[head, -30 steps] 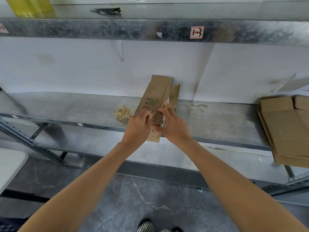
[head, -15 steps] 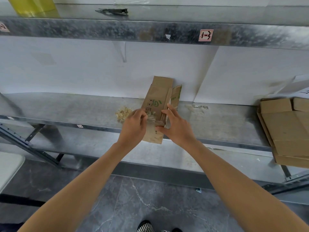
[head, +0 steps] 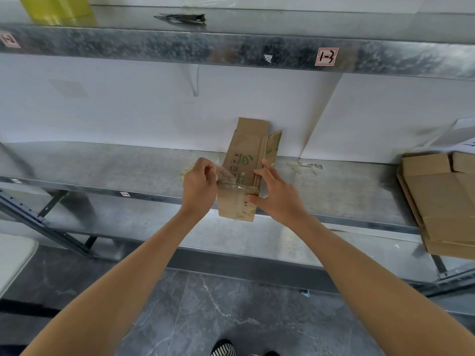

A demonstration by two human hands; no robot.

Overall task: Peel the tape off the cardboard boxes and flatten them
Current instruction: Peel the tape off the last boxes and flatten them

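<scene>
A small brown cardboard box [head: 245, 155] with a green logo lies on the metal shelf [head: 102, 165], its far flaps open against the white wall and its near end hanging over the shelf edge. My left hand [head: 199, 185] pinches a strip of clear tape [head: 227, 177] that is lifted off the box's left side. My right hand [head: 273, 192] grips the box's right edge, thumb on the near flap and fingers along the side.
A stack of flattened cardboard [head: 442, 201] lies at the shelf's right end. Crumpled tape scraps [head: 305, 167] lie right of the box, and a pale wad sits behind my left hand. The upper shelf carries a yellow container [head: 56, 9] and a dark tool [head: 182, 18].
My left hand has moved left and up, pulling the clear tape away from the box. The right hand has kept its hold on the box's right edge.
</scene>
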